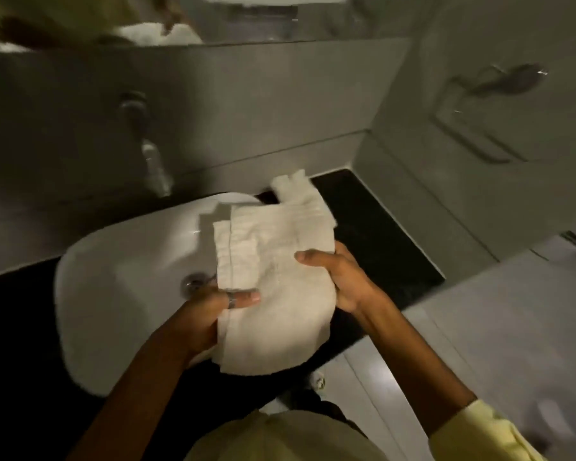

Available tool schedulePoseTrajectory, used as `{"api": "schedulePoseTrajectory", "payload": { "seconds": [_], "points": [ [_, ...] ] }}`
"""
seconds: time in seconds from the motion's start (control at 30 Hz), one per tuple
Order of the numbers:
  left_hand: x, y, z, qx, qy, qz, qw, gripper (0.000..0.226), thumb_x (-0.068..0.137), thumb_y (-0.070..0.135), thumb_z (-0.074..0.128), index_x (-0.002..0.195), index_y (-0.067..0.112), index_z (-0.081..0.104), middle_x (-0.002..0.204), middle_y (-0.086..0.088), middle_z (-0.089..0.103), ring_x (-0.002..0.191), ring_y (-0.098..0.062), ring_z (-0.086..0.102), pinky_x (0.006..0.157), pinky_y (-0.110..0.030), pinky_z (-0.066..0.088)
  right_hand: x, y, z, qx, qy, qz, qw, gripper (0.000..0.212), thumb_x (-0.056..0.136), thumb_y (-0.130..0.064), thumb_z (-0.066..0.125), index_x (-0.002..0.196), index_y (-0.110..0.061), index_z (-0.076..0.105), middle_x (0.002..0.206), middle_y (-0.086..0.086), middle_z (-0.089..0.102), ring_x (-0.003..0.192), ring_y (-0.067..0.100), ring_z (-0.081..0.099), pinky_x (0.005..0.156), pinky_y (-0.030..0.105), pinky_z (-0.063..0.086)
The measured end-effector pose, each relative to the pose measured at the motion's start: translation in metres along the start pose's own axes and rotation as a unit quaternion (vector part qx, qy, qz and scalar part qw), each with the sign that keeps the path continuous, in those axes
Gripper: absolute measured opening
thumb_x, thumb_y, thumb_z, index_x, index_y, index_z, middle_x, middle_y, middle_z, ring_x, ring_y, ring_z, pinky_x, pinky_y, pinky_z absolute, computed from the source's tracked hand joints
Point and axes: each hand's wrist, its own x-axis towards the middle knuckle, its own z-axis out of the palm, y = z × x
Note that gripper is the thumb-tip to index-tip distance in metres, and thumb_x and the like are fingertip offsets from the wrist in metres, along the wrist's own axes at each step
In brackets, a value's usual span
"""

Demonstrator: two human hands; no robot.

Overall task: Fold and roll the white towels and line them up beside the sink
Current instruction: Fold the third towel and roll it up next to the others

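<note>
- Gripping a white towel in both hands above the front edge of the sink, with yellow sleeves nearest the camera.
- Clamping the left hand on the towel's lower left edge, ringed thumb pressing on top of the cloth, fingers hidden beneath.
- Clamping the right hand on the right edge, thumb lying across the upper face, palm cupping the side.
- Carrying the towel part-folded only: layers showing unevenly at the left, near end sagging, far end trailing toward the wall.
- Judging the fold as under way, rolling not yet started; squaring the edges first likely giving a tighter roll.
- Advising keeping thumbs on top and drawing the cloth taut between the hands, since loose layers risk slipping out of line.
- Noting a dark counter just right of the sink, seemingly the placing area; nothing lying on it.
- Noting a wall tap beyond the basin and a blurred fitting on the right wall; identity unclear.
</note>
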Motion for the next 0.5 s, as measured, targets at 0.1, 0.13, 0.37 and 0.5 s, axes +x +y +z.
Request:
{"api": "schedulePoseTrajectory", "payload": {
  "seconds": [0.1, 0.13, 0.37, 0.5],
  "points": [
    [0.058, -0.009, 0.069, 0.032, -0.061, -0.059, 0.996, 0.048, 0.074, -0.011, 0.069, 0.118, 0.008, 0.065, 0.105, -0.012, 0.075, 0.091, -0.025, 0.073, 0.072, -0.034, 0.059, -0.016, -0.002, -0.082, 0.041, 0.067, -0.010, 0.997, 0.056, 0.083, -0.003, 0.070, 0.135, -0.015, 0.056, 0.130, 0.016, 0.064, 0.119, 0.035, 0.062, 0.103, 0.056, 0.046],
    [0.079, -0.014, 0.088, 0.048, -0.081, -0.076, 0.993, 0.048, 0.077, -0.011, 0.066, 0.121, 0.007, 0.063, 0.106, -0.011, 0.075, 0.092, -0.025, 0.073, 0.072, -0.034, 0.059, -0.018, -0.001, -0.107, 0.050, 0.094, -0.011, 0.994, 0.054, 0.082, -0.004, 0.070, 0.133, -0.015, 0.057, 0.129, 0.016, 0.065, 0.118, 0.036, 0.063, 0.103, 0.058, 0.046],
    [0.217, -0.042, 0.186, 0.144, -0.102, -0.080, 0.981, 0.070, 0.076, -0.009, 0.071, 0.135, 0.022, 0.050, 0.129, -0.004, 0.062, 0.114, -0.023, 0.060, 0.090, -0.039, 0.054, 0.004, -0.012, -0.242, 0.060, 0.225, -0.024, 0.972, 0.051, 0.079, -0.013, 0.076, 0.127, -0.020, 0.061, 0.121, 0.012, 0.069, 0.110, 0.034, 0.066, 0.088, 0.053, 0.056],
    [0.262, -0.088, 0.190, 0.266, 0.013, -0.095, 0.959, 0.065, 0.083, 0.004, 0.071, 0.140, 0.017, 0.043, 0.138, -0.007, 0.053, 0.117, -0.026, 0.056, 0.093, -0.039, 0.050, 0.028, 0.023, -0.297, -0.048, 0.281, 0.090, 0.954, 0.067, 0.076, -0.039, 0.081, 0.133, -0.016, 0.054, 0.124, 0.008, 0.066, 0.101, 0.023, 0.066, 0.074, 0.037, 0.057]
  ]
}}
